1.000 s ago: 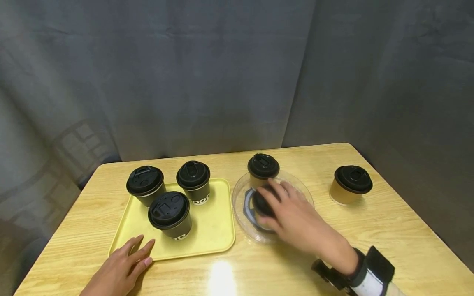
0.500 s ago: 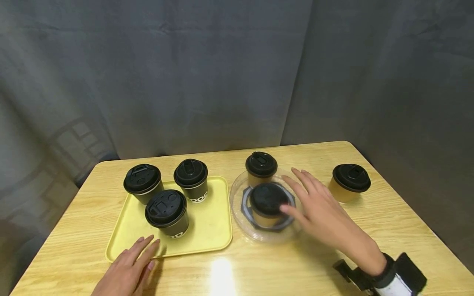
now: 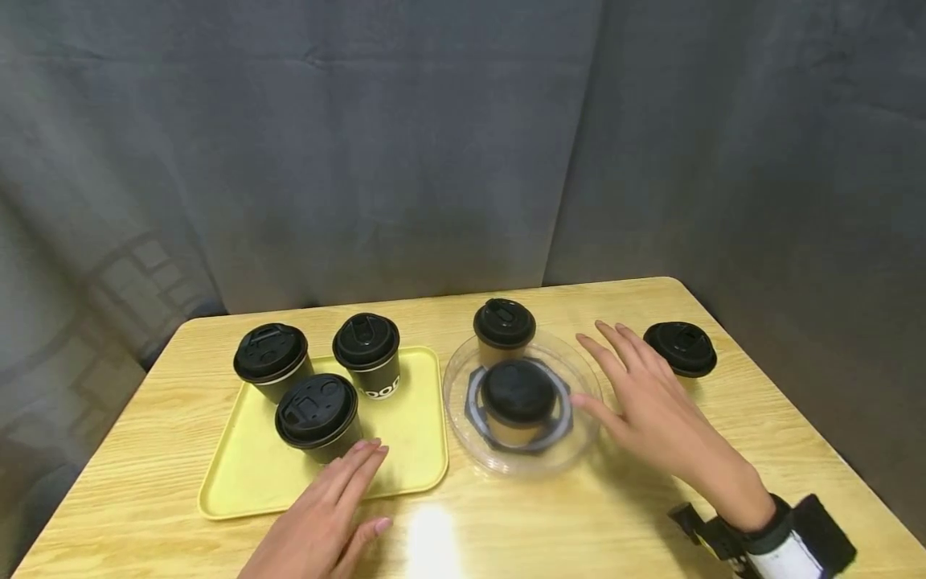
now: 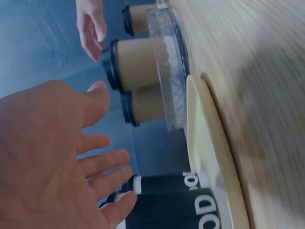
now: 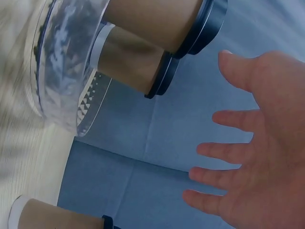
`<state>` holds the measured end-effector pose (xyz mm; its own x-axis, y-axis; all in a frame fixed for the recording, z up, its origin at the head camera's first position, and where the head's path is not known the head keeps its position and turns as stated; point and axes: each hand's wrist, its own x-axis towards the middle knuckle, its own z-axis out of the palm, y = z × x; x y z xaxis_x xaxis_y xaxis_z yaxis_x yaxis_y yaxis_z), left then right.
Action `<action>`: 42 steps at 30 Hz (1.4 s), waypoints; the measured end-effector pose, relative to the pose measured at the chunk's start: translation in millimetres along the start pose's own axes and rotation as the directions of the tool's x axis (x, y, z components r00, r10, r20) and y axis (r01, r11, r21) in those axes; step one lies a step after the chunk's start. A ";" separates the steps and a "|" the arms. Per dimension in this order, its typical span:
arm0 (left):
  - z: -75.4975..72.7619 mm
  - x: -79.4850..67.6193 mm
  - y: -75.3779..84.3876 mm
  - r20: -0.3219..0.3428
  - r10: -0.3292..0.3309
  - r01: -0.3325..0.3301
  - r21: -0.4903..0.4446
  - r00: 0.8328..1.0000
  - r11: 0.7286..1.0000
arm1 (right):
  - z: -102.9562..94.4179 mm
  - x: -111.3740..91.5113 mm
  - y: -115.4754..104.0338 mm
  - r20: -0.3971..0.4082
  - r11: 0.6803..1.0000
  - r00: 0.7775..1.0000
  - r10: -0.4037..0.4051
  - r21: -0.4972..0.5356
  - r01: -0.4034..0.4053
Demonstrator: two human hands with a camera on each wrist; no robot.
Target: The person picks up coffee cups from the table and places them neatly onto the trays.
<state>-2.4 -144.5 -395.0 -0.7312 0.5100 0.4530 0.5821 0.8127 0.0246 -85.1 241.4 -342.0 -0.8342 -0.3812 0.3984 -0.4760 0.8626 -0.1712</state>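
My right hand [image 3: 644,402] is held over the right side of a clear round turntable [image 3: 582,438], fingers spread and holding nothing. Two brown paper cups with black lids stand on it, a front cup [image 3: 518,402] and a rear cup [image 3: 499,352]; my thumb is just right of the front one. My left hand [image 3: 321,511] reaches over the front edge of a yellow tray [image 3: 412,462], fingers extended, close to a black-lidded dark cup [image 3: 318,414]. In the left wrist view its palm [image 4: 43,152] shows with nothing in it.
Two more dark lidded cups stand towards the tray's back, a left cup [image 3: 271,358] and a right cup [image 3: 366,350]. Another brown cup [image 3: 680,350] stands on the table to the right, partly behind my right hand. A grey curtain [image 3: 398,161] hangs behind the table.
My right hand has let go of the front brown cup on the turntable and moved off to the right. My left hand has slid right along the tray's front, nearer the front dark cup.
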 end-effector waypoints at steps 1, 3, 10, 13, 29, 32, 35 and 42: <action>0.8 3.4 1.3 0.004 0.011 -0.011 0.003 1.000 1.000 | 0.4 0.3 1.4 -0.001 1.000 1.000 0.000 -0.002 0.000; 2.6 9.4 3.3 0.008 0.025 -0.025 0.014 1.000 1.000 | 1.1 0.6 3.8 -0.001 1.000 1.000 -0.003 -0.008 0.003; 9.5 32.0 10.1 0.050 0.040 -0.041 0.030 0.998 0.999 | 0.2 4.2 11.9 -0.020 0.999 1.000 -0.002 -0.044 0.002; 12.3 42.4 13.7 0.083 0.034 -0.036 0.015 0.996 0.999 | -0.8 5.5 15.6 -0.025 0.998 1.000 0.002 -0.059 -0.004; 33.5 72.1 24.0 0.226 0.085 -0.069 -0.076 0.970 0.995 | -3.9 8.3 37.5 -0.059 0.995 0.998 0.021 -0.091 -0.027; 38.3 77.1 27.2 0.238 0.097 -0.080 -0.081 0.966 0.994 | -3.0 7.9 40.3 -0.057 0.995 0.998 0.021 -0.094 -0.026; 42.2 80.8 30.9 0.254 0.105 -0.086 -0.085 0.961 0.993 | -3.2 7.7 41.3 -0.050 0.995 0.998 0.027 -0.094 -0.032; 52.1 82.5 36.0 0.242 0.140 -0.121 -0.091 0.960 0.988 | -3.9 8.5 43.5 -0.035 0.994 0.998 0.048 -0.097 -0.051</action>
<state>-60.4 -58.5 -403.2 -0.7067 0.6715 0.2229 0.6962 0.7160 0.0505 -111.8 277.1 -342.6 -0.8460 -0.3277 0.4207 -0.4034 0.9092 -0.1031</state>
